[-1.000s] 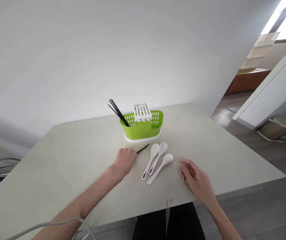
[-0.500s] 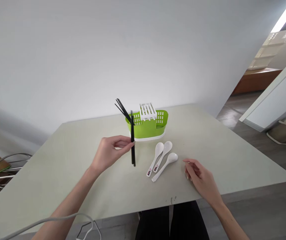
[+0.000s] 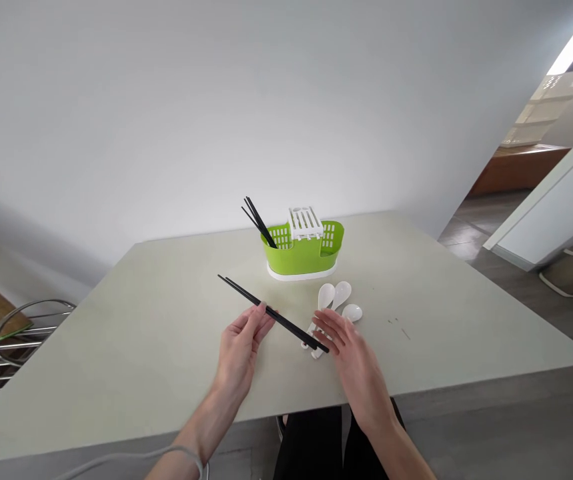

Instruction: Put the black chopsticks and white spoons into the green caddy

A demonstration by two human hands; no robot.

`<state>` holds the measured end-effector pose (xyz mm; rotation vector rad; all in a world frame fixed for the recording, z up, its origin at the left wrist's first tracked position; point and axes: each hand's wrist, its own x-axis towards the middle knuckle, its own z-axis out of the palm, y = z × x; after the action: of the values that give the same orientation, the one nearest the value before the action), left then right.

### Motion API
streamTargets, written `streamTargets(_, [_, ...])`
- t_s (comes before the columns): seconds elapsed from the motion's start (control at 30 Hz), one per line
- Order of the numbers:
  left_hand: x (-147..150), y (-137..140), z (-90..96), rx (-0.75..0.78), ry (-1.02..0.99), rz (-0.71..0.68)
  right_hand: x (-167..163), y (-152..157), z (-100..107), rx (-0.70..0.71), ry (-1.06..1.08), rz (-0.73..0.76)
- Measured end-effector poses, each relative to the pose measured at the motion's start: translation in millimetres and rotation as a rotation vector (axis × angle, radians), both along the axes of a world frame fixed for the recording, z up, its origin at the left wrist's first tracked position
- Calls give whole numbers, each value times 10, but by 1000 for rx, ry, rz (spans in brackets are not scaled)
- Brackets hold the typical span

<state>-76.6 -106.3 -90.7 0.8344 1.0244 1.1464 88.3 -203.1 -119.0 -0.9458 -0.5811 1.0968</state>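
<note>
Two black chopsticks (image 3: 286, 323) lie slanted across the fingers of my left hand (image 3: 242, 341), pinched near their middle with the lower ends pointing right. My right hand (image 3: 353, 363) is at those lower ends, fingers apart and stretched out; whether it touches them I cannot tell. Beneath the right fingers, three white spoons (image 3: 342, 293) rest on the table, their handles partly covered. Farther back stands a green basket (image 3: 302, 259) on a white base, with a white slotted rack (image 3: 306, 223) over its middle. Several black chopsticks (image 3: 257, 220) lean in the basket's left section.
The pale table (image 3: 176, 300) reaches back to a grey wall (image 3: 266, 100). A metal-framed rack (image 3: 21, 340) stands off the left edge. A grey cable (image 3: 131, 456) runs by my left forearm. Small dark marks (image 3: 399, 327) show on the table at right.
My left hand has lowered the chopsticks and tilted them from upright to a slant. My right hand has moved left, over the spoon handles, and its fingers have spread.
</note>
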Motion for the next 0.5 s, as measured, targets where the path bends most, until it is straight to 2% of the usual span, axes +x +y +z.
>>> streamTargets(0.27, [-17, -254, -24, -43, -46, -103, -184, 96, 157, -101, 45, -12])
streamTargets(0.5, [2, -339, -46, -56, -31, -149, -188, 65, 159, -75, 31, -77])
